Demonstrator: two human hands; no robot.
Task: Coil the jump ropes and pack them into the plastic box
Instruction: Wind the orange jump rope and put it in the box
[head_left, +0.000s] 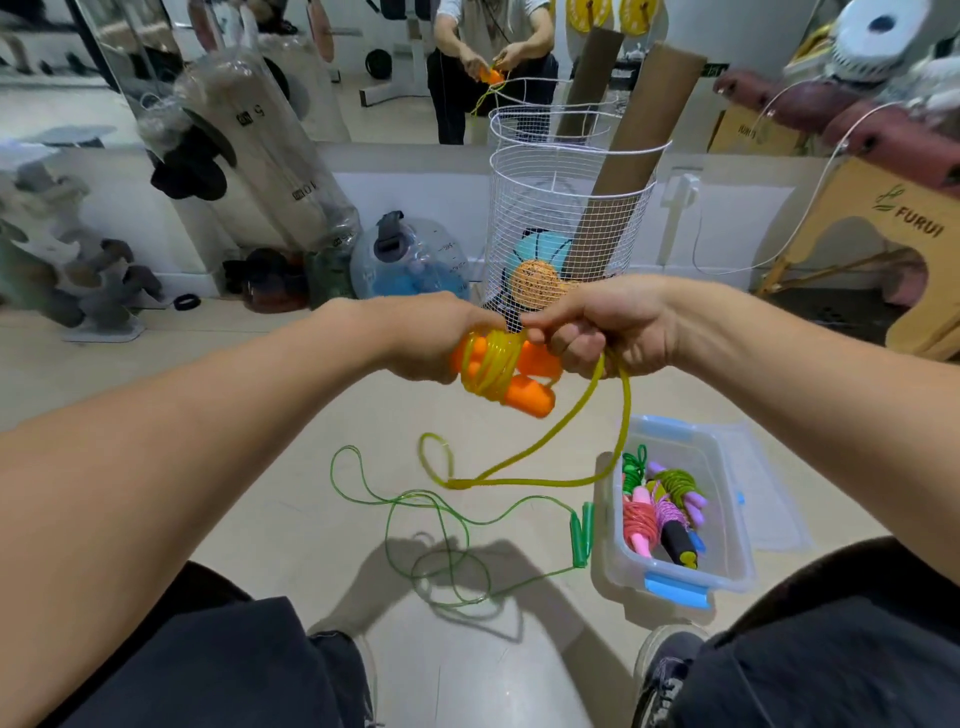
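Note:
My left hand (426, 338) grips the two orange handles (524, 397) of a yellow jump rope, with several turns of yellow cord (493, 364) wound round them. My right hand (597, 327) pinches the cord beside the handles. The loose yellow rope (519, 480) hangs from there down to the floor. A green jump rope (441, 530) lies uncoiled on the floor below, its green handles (583, 535) next to the clear plastic box (727, 566). Inside the box lie several coiled ropes (665, 509), pink, green and purple.
The box's clear lid (774, 488) lies on the floor right of it. A white wire basket (566, 223) with balls and cardboard tubes stands ahead. A water jug (410, 260), bagged gear at left and a wooden stool (883, 234) at right line the mirrored wall. My knees frame the bottom.

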